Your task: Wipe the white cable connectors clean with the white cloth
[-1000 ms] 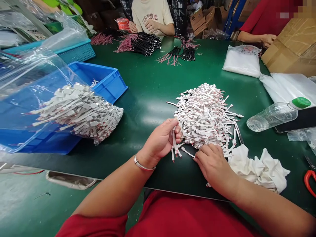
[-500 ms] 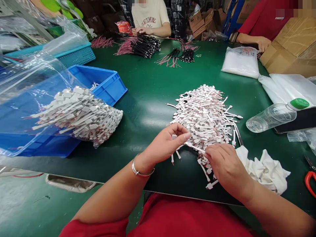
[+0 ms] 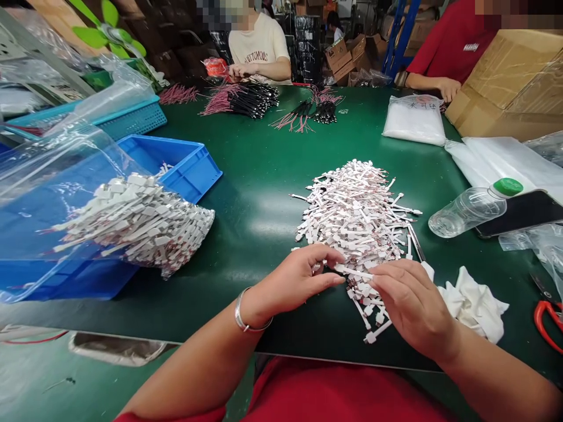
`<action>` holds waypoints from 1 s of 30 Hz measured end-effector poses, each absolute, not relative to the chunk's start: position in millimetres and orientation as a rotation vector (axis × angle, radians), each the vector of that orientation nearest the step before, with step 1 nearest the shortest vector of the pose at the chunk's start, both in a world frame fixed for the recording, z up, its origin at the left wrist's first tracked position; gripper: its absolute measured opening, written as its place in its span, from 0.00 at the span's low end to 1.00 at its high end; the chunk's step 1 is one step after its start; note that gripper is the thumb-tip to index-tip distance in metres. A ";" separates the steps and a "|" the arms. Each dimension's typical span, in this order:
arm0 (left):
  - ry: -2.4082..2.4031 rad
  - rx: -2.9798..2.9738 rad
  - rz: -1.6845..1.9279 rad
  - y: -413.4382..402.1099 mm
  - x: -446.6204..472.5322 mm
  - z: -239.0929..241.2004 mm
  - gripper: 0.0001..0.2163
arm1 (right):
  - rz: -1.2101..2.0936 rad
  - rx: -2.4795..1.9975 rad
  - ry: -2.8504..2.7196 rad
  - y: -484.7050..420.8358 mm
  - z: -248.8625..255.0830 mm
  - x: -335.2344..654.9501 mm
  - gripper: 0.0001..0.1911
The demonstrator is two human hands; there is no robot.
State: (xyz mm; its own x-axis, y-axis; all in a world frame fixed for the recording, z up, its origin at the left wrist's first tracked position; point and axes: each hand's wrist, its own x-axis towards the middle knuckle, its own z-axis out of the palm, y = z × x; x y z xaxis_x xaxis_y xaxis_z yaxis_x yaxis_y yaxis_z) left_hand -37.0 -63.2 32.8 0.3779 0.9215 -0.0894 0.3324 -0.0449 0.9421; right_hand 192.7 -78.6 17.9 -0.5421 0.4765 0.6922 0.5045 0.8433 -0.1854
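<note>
A short white cable [image 3: 355, 272] is pinched at its right end between the thumb and fingertips of my right hand [image 3: 413, 305]. Its left end points at my left hand [image 3: 294, 278], whose thumb and forefinger are parted around that end without visibly closing on it. Just beyond both hands spreads a heap of similar white cables [image 3: 352, 211], with reddish wire tips and small white connectors. Several loose ones lie near the table's front edge, below my hands. A silver bracelet circles my left wrist.
On the left, a clear bag of white cables [image 3: 153, 223] lies over a blue bin [image 3: 189, 170]. To the right are a bottle [image 3: 470, 211], a phone [image 3: 523, 214], a white cloth [image 3: 475, 305] and red-handled scissors [image 3: 548, 322]. Two people sit across the green table [image 3: 246, 176], near black cable bundles [image 3: 250, 99].
My left thumb and forefinger have spread apart, and the cable in my right hand now sits between them. The whole view has shifted slightly.
</note>
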 end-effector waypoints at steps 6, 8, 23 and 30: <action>1.199 1.551 0.840 -64.8 -33.5 40.1 0.07 | 0.101 -0.716 -2.139 -74.6 19.0 191.9 0.21; 1.196 1.568 0.854 -65.0 -32.8 40.0 0.06 | 0.122 -0.752 -2.131 -72.7 18.1 191.6 0.22; 1.070 1.005 0.743 -64.4 -26.4 23.1 0.17 | 0.768 -0.999 -2.140 -71.9 23.1 189.4 0.07; 1.032 0.869 0.789 -63.0 -23.3 23.3 0.16 | 1.005 -1.104 -1.970 -72.5 21.2 186.7 0.04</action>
State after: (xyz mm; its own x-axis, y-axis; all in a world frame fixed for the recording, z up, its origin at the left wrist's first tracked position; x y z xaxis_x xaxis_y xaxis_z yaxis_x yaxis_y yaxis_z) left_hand -23.3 -63.0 23.3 0.3146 0.8692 -0.3816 -0.1409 0.4403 0.8867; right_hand 186.7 -72.5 21.2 -0.4280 0.8875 0.1708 0.3828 0.3493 -0.8553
